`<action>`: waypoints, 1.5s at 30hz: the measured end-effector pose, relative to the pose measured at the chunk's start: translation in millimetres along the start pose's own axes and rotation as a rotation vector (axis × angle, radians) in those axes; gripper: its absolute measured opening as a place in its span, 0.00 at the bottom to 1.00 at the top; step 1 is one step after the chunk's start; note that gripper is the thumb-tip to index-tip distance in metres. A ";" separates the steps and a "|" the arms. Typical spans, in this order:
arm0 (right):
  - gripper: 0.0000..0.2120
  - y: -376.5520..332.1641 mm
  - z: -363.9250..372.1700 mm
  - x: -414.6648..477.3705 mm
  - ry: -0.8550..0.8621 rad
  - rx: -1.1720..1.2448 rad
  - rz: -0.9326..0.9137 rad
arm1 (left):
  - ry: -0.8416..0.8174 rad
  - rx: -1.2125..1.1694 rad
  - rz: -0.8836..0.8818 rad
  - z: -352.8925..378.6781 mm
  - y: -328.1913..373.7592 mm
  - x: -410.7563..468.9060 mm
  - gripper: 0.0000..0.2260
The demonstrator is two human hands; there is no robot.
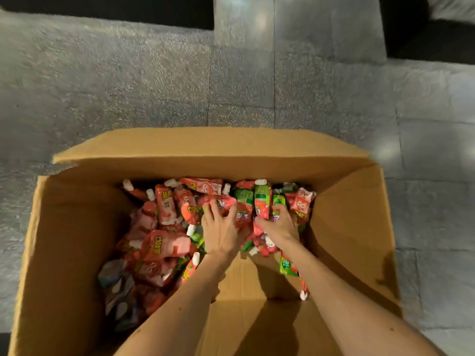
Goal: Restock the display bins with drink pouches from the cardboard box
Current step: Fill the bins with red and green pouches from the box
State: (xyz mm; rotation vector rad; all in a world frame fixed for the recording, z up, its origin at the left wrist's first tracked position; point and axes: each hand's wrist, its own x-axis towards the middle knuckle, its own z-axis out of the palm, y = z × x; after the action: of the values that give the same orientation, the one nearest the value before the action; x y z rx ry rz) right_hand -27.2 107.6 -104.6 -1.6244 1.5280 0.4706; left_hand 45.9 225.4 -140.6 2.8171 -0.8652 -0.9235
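Note:
A large open cardboard box sits on the floor below me, holding several red, pink and green drink pouches with white caps. Both of my hands are inside it at the far right of the pile. My left hand lies on red pouches with its fingers spread and bent over them. My right hand has its fingers curled down into a bunch of green and red pouches. Bare cardboard floor of the box shows between my forearms.
Grey speckled stone floor surrounds the box. The box flaps stand open at the far side and the right. Dark areas lie at the top left and top right. No display bins are in view.

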 end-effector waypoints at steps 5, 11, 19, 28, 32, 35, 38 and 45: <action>0.31 -13.1 23.6 18.5 0.136 -0.193 0.069 | 0.054 0.040 -0.036 21.4 0.9 7.9 0.47; 0.28 -10.9 21.2 22.8 0.148 -0.267 -0.010 | 0.082 0.062 -0.022 32.8 -7.3 13.4 0.44; 0.24 -1.6 9.7 16.0 0.035 -0.092 -0.040 | 0.081 -0.162 0.148 -4.5 -26.1 2.9 0.27; 0.38 13.6 -4.1 -12.4 -0.164 0.246 0.052 | -0.033 -0.822 0.126 -55.7 -39.3 -37.6 0.20; 0.52 49.2 -5.8 3.3 -0.306 0.358 0.032 | -0.172 -1.196 0.013 -83.9 -45.6 -64.4 0.20; 0.47 10.9 -39.7 -49.4 -0.382 0.433 -0.002 | -0.174 -1.383 -0.018 -111.6 -46.4 -82.3 0.19; 0.54 -13.2 -62.8 -91.1 -0.485 0.494 -0.054 | -0.207 -1.607 -0.014 -141.3 -43.4 -106.2 0.19; 0.55 -44.5 -110.5 -173.1 -0.659 0.585 -0.268 | -0.104 -1.854 0.118 -209.0 -35.7 -192.9 0.20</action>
State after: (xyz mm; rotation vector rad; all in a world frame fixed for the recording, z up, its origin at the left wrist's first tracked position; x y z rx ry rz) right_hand -47.0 127.9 103.5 -1.0418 0.8274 0.3206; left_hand 52.4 332.2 125.3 1.0854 0.0521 -0.9668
